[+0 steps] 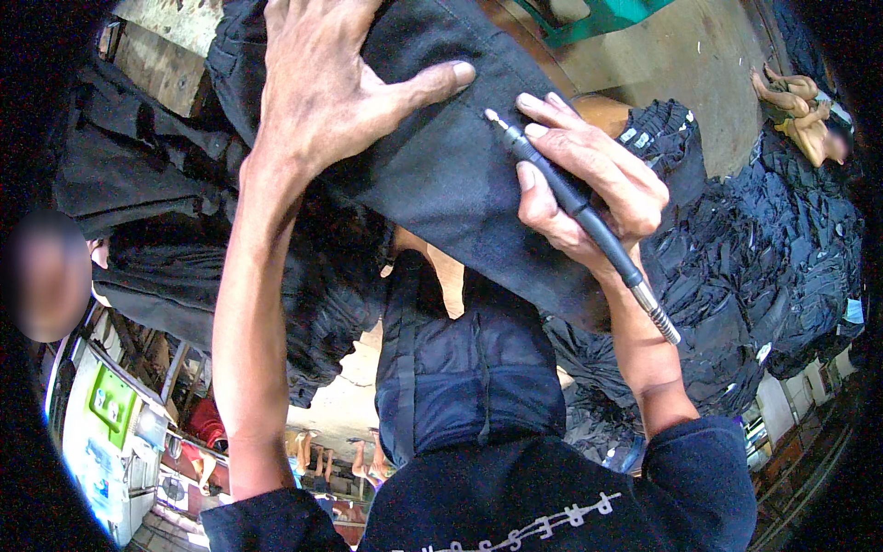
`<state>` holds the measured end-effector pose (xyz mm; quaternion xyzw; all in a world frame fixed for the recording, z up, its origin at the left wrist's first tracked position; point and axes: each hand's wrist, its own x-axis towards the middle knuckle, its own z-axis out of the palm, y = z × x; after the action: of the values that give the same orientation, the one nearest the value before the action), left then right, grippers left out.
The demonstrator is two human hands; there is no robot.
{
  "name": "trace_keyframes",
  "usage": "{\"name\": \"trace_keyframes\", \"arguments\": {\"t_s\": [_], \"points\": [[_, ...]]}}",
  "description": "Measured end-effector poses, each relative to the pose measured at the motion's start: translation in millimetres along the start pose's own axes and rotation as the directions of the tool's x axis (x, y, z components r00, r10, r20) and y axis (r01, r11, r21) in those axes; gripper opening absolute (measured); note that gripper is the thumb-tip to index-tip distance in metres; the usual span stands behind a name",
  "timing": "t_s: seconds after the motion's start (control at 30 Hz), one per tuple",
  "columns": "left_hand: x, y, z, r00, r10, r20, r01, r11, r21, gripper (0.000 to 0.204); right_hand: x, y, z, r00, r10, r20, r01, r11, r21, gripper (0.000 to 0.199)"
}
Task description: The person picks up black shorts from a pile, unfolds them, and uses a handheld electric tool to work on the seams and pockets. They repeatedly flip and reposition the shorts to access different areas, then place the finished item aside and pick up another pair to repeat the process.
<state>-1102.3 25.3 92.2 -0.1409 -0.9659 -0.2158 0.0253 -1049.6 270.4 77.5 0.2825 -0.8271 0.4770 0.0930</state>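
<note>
My left hand [326, 101] lies palm down on a piece of black cloth [441, 202], thumb stretched out to the right and fingers reaching past the top edge of view. A seam runs along the cloth's right side. In my right hand [607, 175] is a black pen-shaped tool [579, 210] with a pale metal tip and a coiled spring at its rear end. It slants up and left, with its tip close over the cloth near the seam. Whether the tip touches the cloth I cannot tell.
Heaps of black garments [727, 267] lie to the right, and more dark cloth [138, 156] is piled at the left. A person [800, 110] sits at the upper right; another person [46, 276] is at the left edge. A green object [607, 20] stands at the top.
</note>
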Motion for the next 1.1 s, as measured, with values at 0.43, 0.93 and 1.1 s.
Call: {"name": "trace_keyframes", "arguments": {"t_s": [0.43, 0.93, 1.1], "points": [[1, -3, 0, 1.000, -0.016, 0.026, 0.016, 1.000, 0.025, 0.080, -1, -1, -1, 0.997, 0.069, -0.032, -0.070, 0.997, -0.033, 0.027], [-40, -7, -27, 0.821, -0.073, -0.565, 0.122, 0.991, 0.048, 0.061, -48, -28, -61, 0.933, 0.307, -0.187, -0.336, 0.929, -0.153, 0.034], [-71, 1, -30, 0.844, -0.356, -0.402, 0.358, 0.931, -0.073, 0.050, -129, -83, -88, 0.563, 0.738, -0.373, -0.819, 0.558, -0.132, 0.061]]}}
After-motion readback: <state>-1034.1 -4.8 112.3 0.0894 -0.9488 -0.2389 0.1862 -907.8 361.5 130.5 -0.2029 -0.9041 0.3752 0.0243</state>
